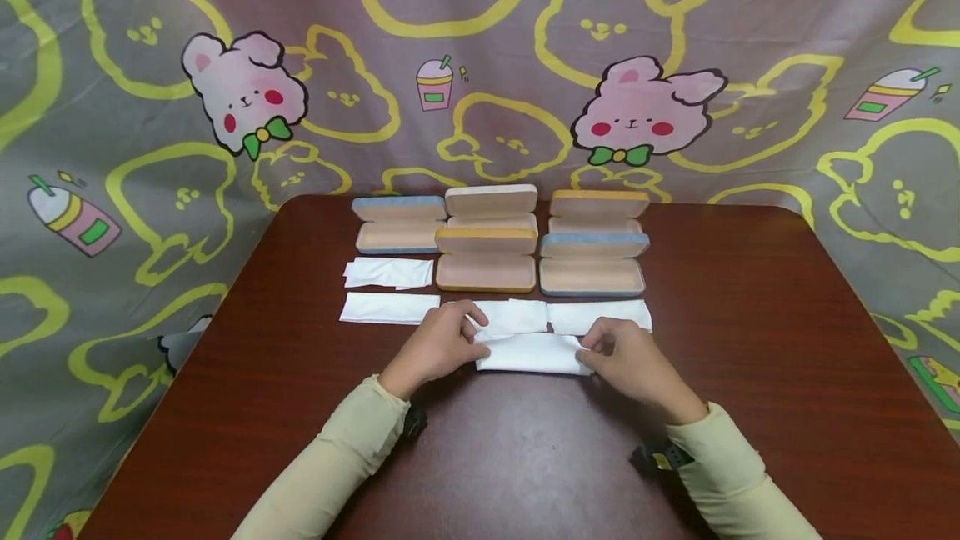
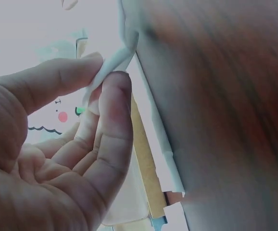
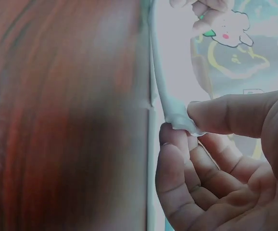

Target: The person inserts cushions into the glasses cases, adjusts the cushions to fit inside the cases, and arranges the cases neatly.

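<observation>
A folded white cloth (image 1: 534, 354) is stretched between both hands at the front of the group of things. My left hand (image 1: 442, 344) pinches its left end between thumb and fingers; the left wrist view shows the cloth's edge (image 2: 114, 61) in that pinch. At the other end my right hand (image 1: 633, 361) pinches a corner, and the right wrist view shows the cloth (image 3: 177, 72) running from thumb and fingertips toward the left hand. Just behind lie two more folded white cloths, one at the middle (image 1: 517, 317) and one at the right (image 1: 600, 317).
Two folded white cloths, a rear one (image 1: 390, 272) and a front one (image 1: 390, 307), lie at the left. Behind stand open glasses cases: blue (image 1: 401, 208), white (image 1: 491, 200), yellow (image 1: 486, 272), another yellow (image 1: 600, 202) and another blue (image 1: 592, 275). A patterned curtain (image 1: 495, 65) hangs beyond the brown table (image 1: 262, 440).
</observation>
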`<state>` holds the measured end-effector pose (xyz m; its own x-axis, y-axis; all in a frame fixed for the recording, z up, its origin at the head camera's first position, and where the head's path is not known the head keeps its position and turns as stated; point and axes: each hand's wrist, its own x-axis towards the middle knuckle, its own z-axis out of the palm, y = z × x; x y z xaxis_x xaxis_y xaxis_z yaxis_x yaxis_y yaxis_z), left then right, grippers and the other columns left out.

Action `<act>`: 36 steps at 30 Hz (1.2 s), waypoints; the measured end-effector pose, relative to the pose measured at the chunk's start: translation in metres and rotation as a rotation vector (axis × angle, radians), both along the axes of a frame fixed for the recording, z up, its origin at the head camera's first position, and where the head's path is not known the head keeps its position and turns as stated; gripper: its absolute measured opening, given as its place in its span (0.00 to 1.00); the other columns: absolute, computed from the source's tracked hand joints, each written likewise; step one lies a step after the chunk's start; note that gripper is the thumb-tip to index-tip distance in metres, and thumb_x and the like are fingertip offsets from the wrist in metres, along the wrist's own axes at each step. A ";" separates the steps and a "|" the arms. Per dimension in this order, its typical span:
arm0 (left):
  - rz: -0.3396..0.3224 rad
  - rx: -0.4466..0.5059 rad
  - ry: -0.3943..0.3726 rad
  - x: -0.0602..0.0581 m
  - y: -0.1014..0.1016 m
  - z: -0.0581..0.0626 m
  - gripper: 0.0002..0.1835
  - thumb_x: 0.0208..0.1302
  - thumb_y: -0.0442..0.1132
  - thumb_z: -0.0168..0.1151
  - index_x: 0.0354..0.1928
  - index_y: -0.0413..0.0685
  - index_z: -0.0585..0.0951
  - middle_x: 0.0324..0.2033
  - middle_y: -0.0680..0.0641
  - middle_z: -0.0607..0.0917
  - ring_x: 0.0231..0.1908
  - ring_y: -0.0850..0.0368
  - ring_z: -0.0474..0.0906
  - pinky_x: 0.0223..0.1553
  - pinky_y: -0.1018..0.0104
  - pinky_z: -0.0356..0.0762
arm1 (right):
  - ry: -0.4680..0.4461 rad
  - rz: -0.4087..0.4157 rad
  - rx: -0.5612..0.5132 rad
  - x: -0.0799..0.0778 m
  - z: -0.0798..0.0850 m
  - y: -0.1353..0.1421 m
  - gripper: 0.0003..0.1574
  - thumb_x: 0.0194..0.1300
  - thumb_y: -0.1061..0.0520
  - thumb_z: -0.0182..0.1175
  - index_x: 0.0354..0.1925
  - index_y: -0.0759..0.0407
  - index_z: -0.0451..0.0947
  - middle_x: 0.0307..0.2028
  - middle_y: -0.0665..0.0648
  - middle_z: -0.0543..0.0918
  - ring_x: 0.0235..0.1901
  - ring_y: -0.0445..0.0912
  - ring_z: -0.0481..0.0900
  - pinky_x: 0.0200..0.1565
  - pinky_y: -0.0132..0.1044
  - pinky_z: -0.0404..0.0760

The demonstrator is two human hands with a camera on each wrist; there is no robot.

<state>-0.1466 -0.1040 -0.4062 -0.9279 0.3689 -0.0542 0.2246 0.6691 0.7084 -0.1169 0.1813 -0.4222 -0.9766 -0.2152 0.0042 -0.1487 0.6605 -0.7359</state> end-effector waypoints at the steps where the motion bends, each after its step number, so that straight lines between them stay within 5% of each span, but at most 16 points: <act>1: 0.004 0.004 -0.009 -0.001 0.000 0.001 0.16 0.54 0.32 0.77 0.44 0.40 0.83 0.25 0.53 0.81 0.23 0.61 0.76 0.32 0.63 0.77 | 0.007 -0.006 -0.006 0.000 0.001 0.000 0.08 0.60 0.62 0.69 0.28 0.55 0.80 0.21 0.48 0.79 0.22 0.42 0.75 0.28 0.37 0.73; 7: 0.006 0.034 -0.029 -0.005 0.002 0.003 0.13 0.54 0.33 0.77 0.43 0.42 0.87 0.26 0.52 0.80 0.16 0.60 0.75 0.28 0.65 0.78 | -0.002 -0.044 -0.045 -0.002 0.003 0.005 0.07 0.61 0.62 0.70 0.29 0.57 0.80 0.22 0.49 0.80 0.24 0.45 0.76 0.27 0.37 0.73; 13: 0.036 0.117 -0.096 -0.015 0.005 0.005 0.10 0.54 0.33 0.78 0.37 0.44 0.86 0.27 0.50 0.81 0.26 0.57 0.76 0.29 0.64 0.77 | -0.017 -0.054 -0.081 -0.005 0.008 0.011 0.06 0.61 0.63 0.70 0.30 0.59 0.81 0.24 0.51 0.81 0.27 0.46 0.77 0.29 0.37 0.74; 21: 0.034 0.373 -0.244 -0.030 0.016 0.007 0.09 0.58 0.29 0.73 0.40 0.36 0.83 0.26 0.47 0.81 0.24 0.57 0.79 0.29 0.65 0.80 | -0.038 -0.082 -0.123 -0.012 0.018 0.023 0.06 0.62 0.63 0.69 0.33 0.62 0.80 0.26 0.55 0.82 0.27 0.49 0.76 0.27 0.38 0.74; 36: 0.071 0.499 -0.310 -0.053 0.050 0.012 0.09 0.63 0.32 0.70 0.44 0.38 0.83 0.29 0.47 0.78 0.30 0.53 0.81 0.43 0.47 0.82 | 0.022 -0.113 -0.085 -0.031 0.032 0.051 0.09 0.66 0.61 0.66 0.42 0.66 0.80 0.35 0.60 0.84 0.32 0.53 0.76 0.28 0.39 0.76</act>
